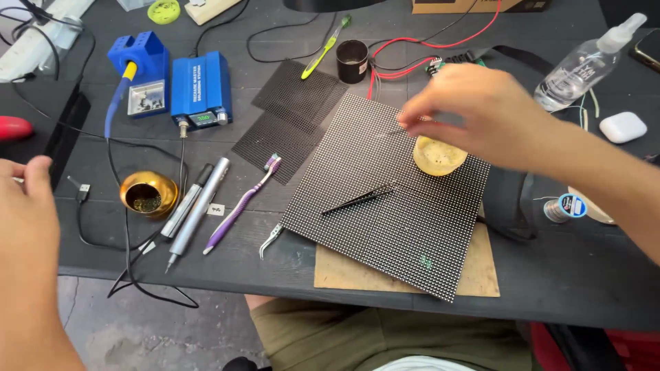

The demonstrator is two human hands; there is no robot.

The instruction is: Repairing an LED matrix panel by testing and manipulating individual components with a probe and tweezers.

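From the head camera, the right hand (474, 113) is over the far part of the large black dotted panel (388, 196), with its fingertips pinched together on something thin and pale; what it is cannot be told. Just below this hand a small round tin of yellowish paste (438, 155) sits on the panel. The step in hand seems to be fine work at one spot of the panel, and the next move would call for a steady, precise placing of the fingertips. The panel lies tilted on a brown board (481, 271), near the table edge, its surface a regular grid of dots. Black tweezers (359, 199) lie on it. The left hand (24, 206) is at the left edge, loosely open, holding nothing.
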